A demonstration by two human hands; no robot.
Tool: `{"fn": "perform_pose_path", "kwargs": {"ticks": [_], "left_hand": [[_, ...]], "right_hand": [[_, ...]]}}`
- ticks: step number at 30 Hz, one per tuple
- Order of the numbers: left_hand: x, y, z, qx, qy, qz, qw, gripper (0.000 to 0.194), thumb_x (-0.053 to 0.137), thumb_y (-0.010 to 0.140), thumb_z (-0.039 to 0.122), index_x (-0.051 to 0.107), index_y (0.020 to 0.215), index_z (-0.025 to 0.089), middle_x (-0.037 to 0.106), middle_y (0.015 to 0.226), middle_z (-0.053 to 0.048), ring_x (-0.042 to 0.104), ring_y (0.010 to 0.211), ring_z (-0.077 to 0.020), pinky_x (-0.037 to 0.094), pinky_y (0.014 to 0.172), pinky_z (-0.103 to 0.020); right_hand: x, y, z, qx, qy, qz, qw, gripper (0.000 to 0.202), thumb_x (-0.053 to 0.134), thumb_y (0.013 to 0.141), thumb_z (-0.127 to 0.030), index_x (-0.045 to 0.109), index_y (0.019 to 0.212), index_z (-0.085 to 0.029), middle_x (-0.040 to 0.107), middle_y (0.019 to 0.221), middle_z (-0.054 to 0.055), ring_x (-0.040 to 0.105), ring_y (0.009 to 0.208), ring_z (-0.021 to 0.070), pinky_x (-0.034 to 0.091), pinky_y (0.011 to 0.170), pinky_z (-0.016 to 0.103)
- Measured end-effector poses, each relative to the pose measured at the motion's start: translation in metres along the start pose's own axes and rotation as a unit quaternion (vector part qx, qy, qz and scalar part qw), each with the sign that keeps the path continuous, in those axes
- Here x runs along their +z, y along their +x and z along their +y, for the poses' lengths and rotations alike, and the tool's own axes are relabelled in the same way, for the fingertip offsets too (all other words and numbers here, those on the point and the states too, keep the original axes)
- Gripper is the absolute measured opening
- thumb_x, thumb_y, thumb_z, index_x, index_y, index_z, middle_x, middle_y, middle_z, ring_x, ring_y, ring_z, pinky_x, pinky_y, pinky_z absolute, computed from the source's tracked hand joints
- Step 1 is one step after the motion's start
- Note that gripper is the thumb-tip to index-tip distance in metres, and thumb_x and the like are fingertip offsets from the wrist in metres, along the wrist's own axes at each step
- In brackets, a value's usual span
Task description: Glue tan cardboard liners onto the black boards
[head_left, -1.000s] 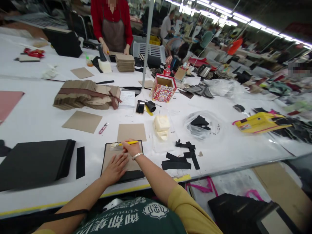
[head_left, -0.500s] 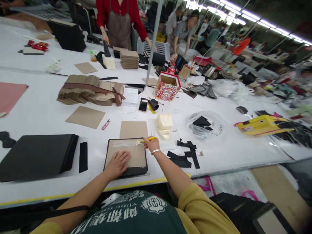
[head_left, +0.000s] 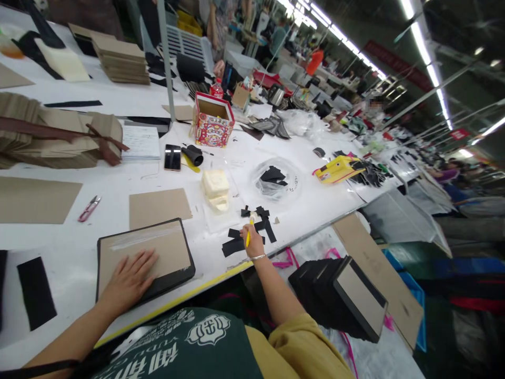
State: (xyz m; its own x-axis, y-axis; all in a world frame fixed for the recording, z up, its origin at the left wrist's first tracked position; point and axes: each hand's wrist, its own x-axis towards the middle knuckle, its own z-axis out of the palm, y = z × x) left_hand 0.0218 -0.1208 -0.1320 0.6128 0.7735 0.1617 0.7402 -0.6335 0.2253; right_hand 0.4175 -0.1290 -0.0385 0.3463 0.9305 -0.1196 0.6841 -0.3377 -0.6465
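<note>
My left hand [head_left: 132,279] lies flat, fingers spread, on a grey-brown board [head_left: 165,247] that rests on a black sheet [head_left: 169,284] with rounded corners. A shiny pale streak of glue runs along the board's far edge. In my right hand [head_left: 253,242] is a yellow-handled brush [head_left: 248,239], its pale tip pointing away from me over several black strips [head_left: 235,246]. Whether the tip touches them I cannot tell. Left of and beyond this hand stands a cream-coloured, glue-coated tub [head_left: 215,184]. A bare board [head_left: 158,206] lies just past the black-edged one.
Pink thread snips [head_left: 89,208], a phone [head_left: 172,157], a notebook [head_left: 141,141] and a red patterned box [head_left: 213,121] lie farther back. A clear bag [head_left: 276,179] holds black scraps. Black panels [head_left: 335,295] stand below the table edge at right.
My right hand has moved the brush off the board, rightward to the black strips. My left hand stays on the board. The view has turned right.
</note>
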Motion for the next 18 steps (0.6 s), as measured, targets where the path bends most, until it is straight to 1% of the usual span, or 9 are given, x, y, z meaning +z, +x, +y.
{"fn": "perform_pose_path", "kwargs": {"ticks": [2, 4, 6, 8, 11, 13, 14, 16, 18], "left_hand": [[0.000, 0.000, 0.001, 0.001, 0.003, -0.001, 1.000, 0.054, 0.037, 0.082, 0.044, 0.043, 0.129, 0.018, 0.041, 0.136, -0.010, 0.032, 0.127, -0.0276, 0.015, 0.105, -0.049], [0.000, 0.000, 0.002, -0.001, 0.008, -0.006, 1.000, 0.053, 0.037, 0.082, 0.043, 0.044, 0.128, 0.019, 0.041, 0.136, -0.010, 0.032, 0.127, -0.0273, 0.015, 0.105, -0.049], [-0.002, 0.001, 0.003, -0.006, 0.014, -0.013, 1.000, 0.051, 0.037, 0.082, 0.042, 0.045, 0.127, 0.019, 0.041, 0.136, -0.009, 0.032, 0.127, -0.0264, 0.015, 0.105, -0.048], [-0.004, 0.003, 0.004, -0.011, 0.020, -0.020, 1.000, 0.050, 0.038, 0.082, 0.041, 0.045, 0.127, 0.020, 0.042, 0.135, -0.009, 0.032, 0.127, -0.0255, 0.015, 0.105, -0.047], [-0.007, 0.005, 0.006, -0.014, 0.023, -0.024, 0.999, 0.051, 0.039, 0.082, 0.041, 0.044, 0.128, 0.020, 0.042, 0.136, -0.008, 0.033, 0.126, -0.0251, 0.016, 0.105, -0.047], [-0.009, 0.005, 0.007, -0.017, 0.021, -0.026, 0.999, 0.051, 0.039, 0.082, 0.042, 0.043, 0.128, 0.020, 0.042, 0.136, -0.008, 0.033, 0.126, -0.0251, 0.016, 0.105, -0.047], [-0.009, 0.005, 0.007, -0.018, 0.018, -0.029, 0.999, 0.051, 0.040, 0.082, 0.043, 0.043, 0.128, 0.021, 0.042, 0.136, -0.008, 0.033, 0.126, -0.0253, 0.016, 0.105, -0.048], [-0.011, 0.006, 0.007, -0.021, 0.008, -0.031, 0.999, 0.052, 0.040, 0.082, 0.044, 0.041, 0.129, 0.022, 0.042, 0.135, -0.008, 0.035, 0.125, -0.0258, 0.017, 0.104, -0.049], [-0.018, 0.010, 0.008, -0.033, -0.014, -0.019, 0.999, 0.058, 0.041, 0.081, 0.046, 0.034, 0.133, 0.020, 0.040, 0.136, -0.010, 0.038, 0.123, -0.0259, 0.022, 0.104, -0.047]], "right_hand": [[0.022, 0.000, 0.020, 0.000, -0.144, -0.023, 0.989, 0.020, 0.039, 0.088, -0.030, 0.050, 0.099, -0.018, 0.063, 0.085, 0.006, 0.060, 0.079, 0.0151, 0.043, 0.070, 0.024], [0.047, 0.006, 0.031, -0.008, -0.246, -0.036, 0.968, 0.020, 0.046, 0.085, -0.026, 0.050, 0.102, -0.016, 0.061, 0.091, 0.010, 0.057, 0.086, 0.0184, 0.041, 0.072, 0.026], [0.068, 0.016, 0.035, -0.016, -0.305, -0.046, 0.951, 0.023, 0.048, 0.083, -0.022, 0.049, 0.105, -0.014, 0.060, 0.094, 0.013, 0.055, 0.090, 0.0209, 0.040, 0.074, 0.028], [0.080, 0.025, 0.035, -0.012, -0.324, -0.054, 0.944, 0.022, 0.043, 0.084, -0.016, 0.048, 0.105, -0.012, 0.059, 0.093, 0.015, 0.055, 0.089, 0.0212, 0.039, 0.075, 0.030], [0.079, 0.033, 0.035, -0.007, -0.315, -0.061, 0.947, 0.022, 0.038, 0.084, -0.009, 0.048, 0.103, -0.013, 0.061, 0.088, 0.012, 0.056, 0.084, 0.0186, 0.039, 0.074, 0.028], [0.071, 0.034, 0.035, 0.005, -0.272, -0.040, 0.962, 0.019, 0.039, 0.084, -0.012, 0.047, 0.101, -0.014, 0.062, 0.082, 0.008, 0.058, 0.079, 0.0169, 0.040, 0.071, 0.026], [0.065, 0.034, 0.035, 0.009, -0.228, -0.015, 0.974, 0.017, 0.040, 0.084, -0.016, 0.047, 0.100, -0.015, 0.062, 0.081, 0.007, 0.059, 0.078, 0.0162, 0.041, 0.070, 0.025], [0.054, 0.031, 0.032, 0.002, -0.110, 0.061, 0.992, 0.015, 0.040, 0.085, -0.024, 0.045, 0.097, -0.016, 0.062, 0.084, 0.005, 0.060, 0.079, 0.0150, 0.042, 0.070, 0.024], [0.045, 0.027, 0.024, -0.021, 0.002, 0.126, 0.992, 0.016, 0.042, 0.084, -0.031, 0.043, 0.094, -0.018, 0.061, 0.087, 0.005, 0.060, 0.081, 0.0144, 0.044, 0.073, 0.025]]}}
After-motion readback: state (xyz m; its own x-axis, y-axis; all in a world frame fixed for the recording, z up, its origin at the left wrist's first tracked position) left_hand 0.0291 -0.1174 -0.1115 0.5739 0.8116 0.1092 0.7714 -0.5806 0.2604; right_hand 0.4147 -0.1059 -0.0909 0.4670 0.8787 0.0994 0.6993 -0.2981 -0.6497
